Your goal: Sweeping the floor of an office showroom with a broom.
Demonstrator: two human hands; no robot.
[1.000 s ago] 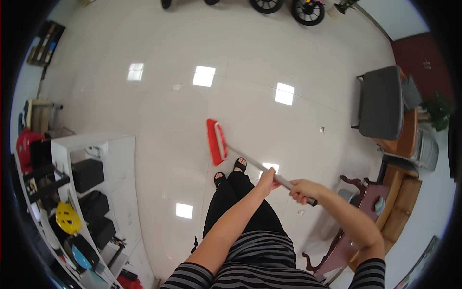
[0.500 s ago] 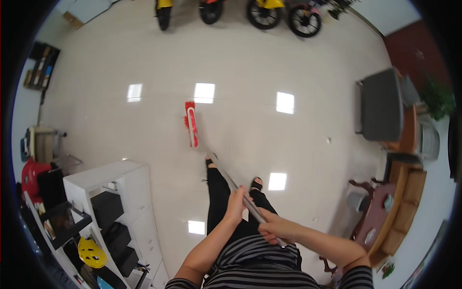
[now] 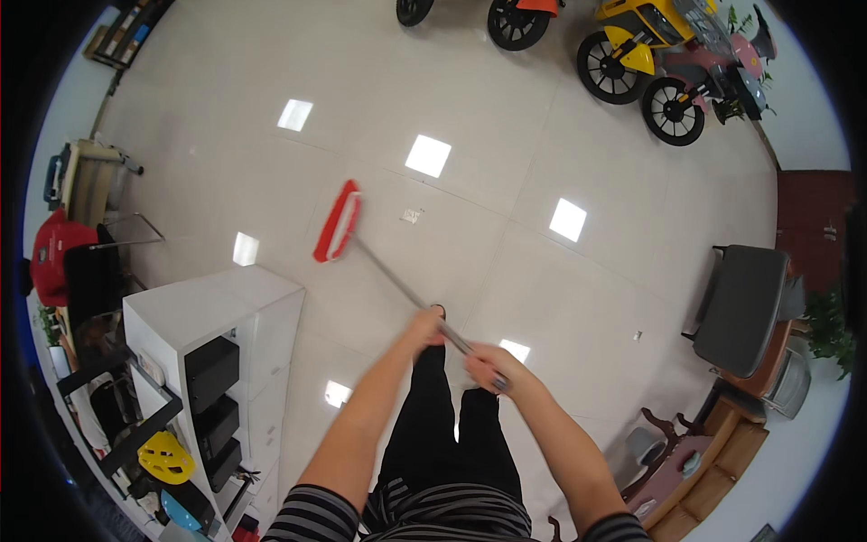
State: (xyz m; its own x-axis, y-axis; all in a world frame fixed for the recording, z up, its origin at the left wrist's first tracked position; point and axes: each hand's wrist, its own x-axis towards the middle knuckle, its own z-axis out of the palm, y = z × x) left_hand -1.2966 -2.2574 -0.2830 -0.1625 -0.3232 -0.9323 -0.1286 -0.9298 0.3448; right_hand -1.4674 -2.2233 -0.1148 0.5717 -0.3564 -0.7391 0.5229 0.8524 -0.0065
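Note:
A broom-like floor duster with a red fringed head (image 3: 339, 221) and a long grey metal pole (image 3: 390, 276) lies across the view, its head on the pale tiled floor ahead and to the left. My left hand (image 3: 426, 329) is wrapped around the pole partway down. Near the pole's upper end, my right hand (image 3: 495, 365) grips it, closer to my body. From my hands the pole slopes forward and left down to the head. A small pale scrap or mark (image 3: 412, 216) shows on the floor just right of the red head.
At left stands a white shelf unit (image 3: 212, 307) with black boxes and a yellow helmet (image 3: 166, 457). Scooters with black wheels (image 3: 611, 68) line the far right. A grey-backed chair (image 3: 742, 309), a desk and a brown sofa (image 3: 709, 470) are along the right.
The view has turned and shifted. Both my arms have stretched further forward with the pole, and the red head has swung left, now tilted and blurred, nearer the shelf unit.

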